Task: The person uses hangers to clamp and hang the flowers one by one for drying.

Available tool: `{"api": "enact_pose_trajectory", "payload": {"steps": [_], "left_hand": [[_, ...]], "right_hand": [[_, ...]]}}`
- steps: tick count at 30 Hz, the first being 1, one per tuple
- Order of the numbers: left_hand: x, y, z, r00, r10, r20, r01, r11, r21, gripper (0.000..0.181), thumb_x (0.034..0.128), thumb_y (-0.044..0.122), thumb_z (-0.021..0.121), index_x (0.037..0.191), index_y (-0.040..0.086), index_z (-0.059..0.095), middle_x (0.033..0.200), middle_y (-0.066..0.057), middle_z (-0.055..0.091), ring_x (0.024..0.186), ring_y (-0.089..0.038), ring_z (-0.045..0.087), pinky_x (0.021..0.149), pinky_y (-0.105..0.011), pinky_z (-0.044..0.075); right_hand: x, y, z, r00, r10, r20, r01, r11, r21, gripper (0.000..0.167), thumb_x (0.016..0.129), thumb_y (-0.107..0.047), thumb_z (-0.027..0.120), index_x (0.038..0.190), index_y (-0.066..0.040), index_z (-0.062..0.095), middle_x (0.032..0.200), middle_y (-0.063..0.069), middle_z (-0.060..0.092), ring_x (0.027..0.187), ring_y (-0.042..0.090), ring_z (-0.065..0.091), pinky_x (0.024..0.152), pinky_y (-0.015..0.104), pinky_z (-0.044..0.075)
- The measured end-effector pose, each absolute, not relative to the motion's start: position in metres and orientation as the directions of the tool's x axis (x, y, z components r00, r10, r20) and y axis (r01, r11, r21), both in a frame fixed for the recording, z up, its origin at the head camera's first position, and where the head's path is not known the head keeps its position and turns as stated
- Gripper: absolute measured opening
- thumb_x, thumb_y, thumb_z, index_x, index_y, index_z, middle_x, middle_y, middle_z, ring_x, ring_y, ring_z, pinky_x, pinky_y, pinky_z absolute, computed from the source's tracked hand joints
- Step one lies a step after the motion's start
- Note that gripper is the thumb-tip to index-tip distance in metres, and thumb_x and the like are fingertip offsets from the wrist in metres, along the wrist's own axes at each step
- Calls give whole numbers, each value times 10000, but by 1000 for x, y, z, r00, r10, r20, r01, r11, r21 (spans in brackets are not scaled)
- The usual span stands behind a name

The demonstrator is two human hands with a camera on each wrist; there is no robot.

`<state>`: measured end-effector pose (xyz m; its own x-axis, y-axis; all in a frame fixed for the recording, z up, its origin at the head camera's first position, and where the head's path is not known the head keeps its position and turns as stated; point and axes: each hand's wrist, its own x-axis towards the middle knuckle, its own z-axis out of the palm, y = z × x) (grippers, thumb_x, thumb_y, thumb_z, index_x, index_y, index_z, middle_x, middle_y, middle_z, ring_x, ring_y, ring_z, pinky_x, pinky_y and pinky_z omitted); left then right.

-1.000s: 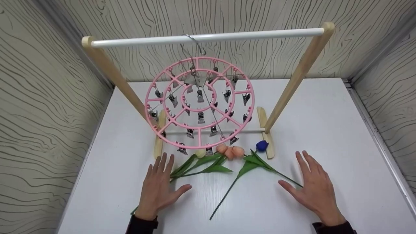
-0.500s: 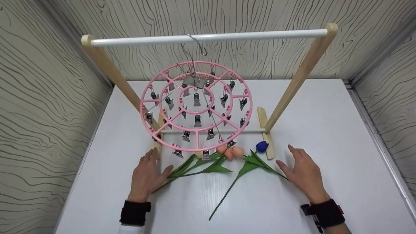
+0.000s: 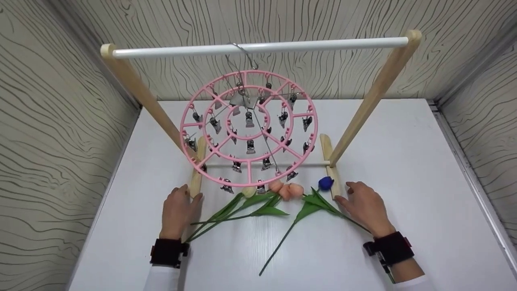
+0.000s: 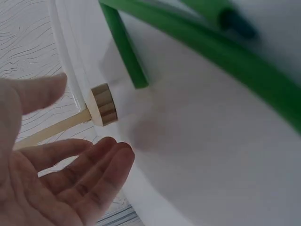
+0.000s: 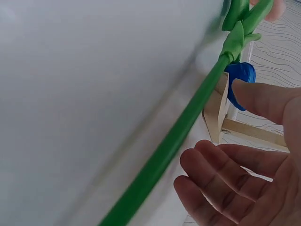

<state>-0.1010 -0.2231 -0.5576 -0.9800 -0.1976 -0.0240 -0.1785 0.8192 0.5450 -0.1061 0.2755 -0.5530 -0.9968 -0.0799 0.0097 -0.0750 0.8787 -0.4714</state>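
My left hand (image 3: pixel 176 212) is beside the front end of the rack's left wooden foot (image 3: pixel 196 185). In the left wrist view its fingers curve loosely, and the foot (image 4: pixel 103 104) shows past the gap between thumb and fingers. At the right wooden foot (image 3: pixel 335 190), my right hand (image 3: pixel 365 208) has bent fingers and a thumb held apart from them, gripping nothing. Close to that thumb lies a blue tulip (image 3: pixel 325 183). Peach tulips (image 3: pixel 285 190) and a pale yellow tulip (image 3: pixel 248 192) lie between the hands, their green stems reaching toward me.
Above the flowers, a pink round clip hanger (image 3: pixel 249 171) with several metal clips hangs by a hook from the rack's white bar (image 3: pixel 323 43). Wooden posts (image 3: pixel 369 91) hold up the bar. Patterned walls (image 3: pixel 282 20) enclose the white table (image 3: pixel 404 133).
Both hands have moved to the rack's feet, the right one inward to the left, and their fingers have bent more. The pink hanger has swung left and back.
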Motion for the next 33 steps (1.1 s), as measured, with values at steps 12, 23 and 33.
{"api": "enact_pose_trajectory", "payload": {"steps": [12,23,33], "left_hand": [[-109,-224,-561,-972,-224,-67,-214,737,641,225,912,109,721,717,50,627,678,-62,510,587,-206,466,493,-314,348],[-113,-223,-558,-967,-233,-107,-247,740,626,146,914,97,722,813,-2,686,770,-103,590,662,-227,546,537,-311,443],[-112,-216,-559,-969,-225,-99,-236,742,627,158,893,94,740,796,-10,670,767,-99,571,666,-223,531,544,-308,438]], "right_hand": [[-114,263,-554,-995,-53,-82,-3,856,-518,392,849,-246,783,1066,75,720,761,43,664,671,183,592,558,344,475],[-115,261,-556,-997,-56,-59,-16,849,-528,191,844,-207,781,840,-29,712,644,-5,594,586,167,523,518,310,416],[-111,266,-556,-997,-55,-47,-19,831,-556,149,840,-140,771,777,-57,665,623,-9,560,555,157,499,490,293,383]]}}
